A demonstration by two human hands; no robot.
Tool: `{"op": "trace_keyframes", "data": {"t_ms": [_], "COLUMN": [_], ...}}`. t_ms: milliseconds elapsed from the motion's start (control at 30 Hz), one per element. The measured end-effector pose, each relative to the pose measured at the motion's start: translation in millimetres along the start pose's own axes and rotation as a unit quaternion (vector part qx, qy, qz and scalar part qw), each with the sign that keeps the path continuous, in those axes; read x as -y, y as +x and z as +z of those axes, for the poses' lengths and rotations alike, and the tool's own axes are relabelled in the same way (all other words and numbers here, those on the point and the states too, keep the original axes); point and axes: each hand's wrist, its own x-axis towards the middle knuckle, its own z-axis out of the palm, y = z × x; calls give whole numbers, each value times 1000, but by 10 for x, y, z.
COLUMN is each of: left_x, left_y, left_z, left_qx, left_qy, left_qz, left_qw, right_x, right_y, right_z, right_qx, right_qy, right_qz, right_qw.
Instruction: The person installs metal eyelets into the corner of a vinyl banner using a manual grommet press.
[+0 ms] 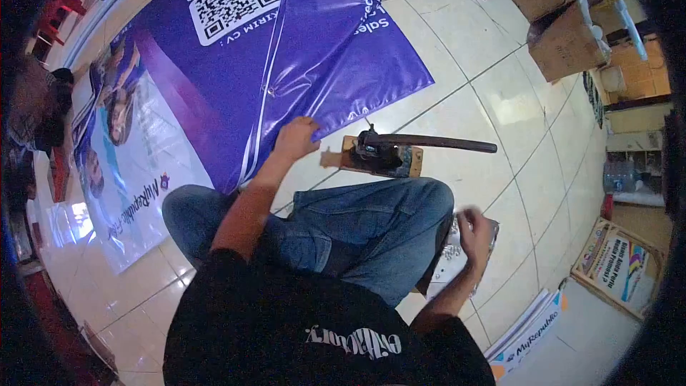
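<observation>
My left hand is closed on the near edge of a purple and white printed vinyl banner, which lies wrinkled across the floor. A small metal eyelet shows in the banner beyond that hand. Just right of the left hand stands an eyelet press on a wooden base, its long dark handle pointing right. Beside my right knee, my right hand hovers over small silver eyelets in a shallow container. Its fingers are pinched together; whatever is between them is too small to make out.
My jeans-covered legs are folded between the hands. Cardboard boxes stand at the upper right. A wooden-framed sign and a stack of printed sheets lie at the lower right. Red stools are at the far left.
</observation>
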Motion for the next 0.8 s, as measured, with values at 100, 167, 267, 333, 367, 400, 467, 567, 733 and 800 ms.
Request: {"op": "trace_keyframes", "data": {"t_ms": [100,167,267,333,367,400,467,567,733,800], "left_x": [111,232,170,237,299,406,581,612,565,337], "left_y": [117,201,152,101,87,86,132,143,77,-38], "left_z": [96,248,2,22,57,186,453,411,326,140], "left_qx": [13,51,-18,-75,-129,-142,-162,-171,-124,-75], "left_qy": [40,96,-27,-137,-242,-276,-268,-275,-325,-258], "left_qz": [38,20,-55,-138,-215,-225,-234,-260,-217,-133], "left_qw": [998,994,998,978,937,924,921,910,912,954], "right_x": [-653,-1477,-1729,-1662,-1633,-1633,-1627,-1647,-1483,-1546], "right_y": [-617,-937,-1170,-1276,-1306,-1280,-1173,-1134,-1230,-1283], "right_z": [-173,96,602,960,1122,1185,1233,1191,970,920], "right_qx": [109,178,236,176,125,126,91,169,164,193], "right_qy": [-78,-171,-129,30,150,150,36,-126,-86,-78], "right_qz": [116,102,198,201,198,195,145,61,134,125], "right_qw": [984,964,943,963,960,961,985,976,974,970]}}
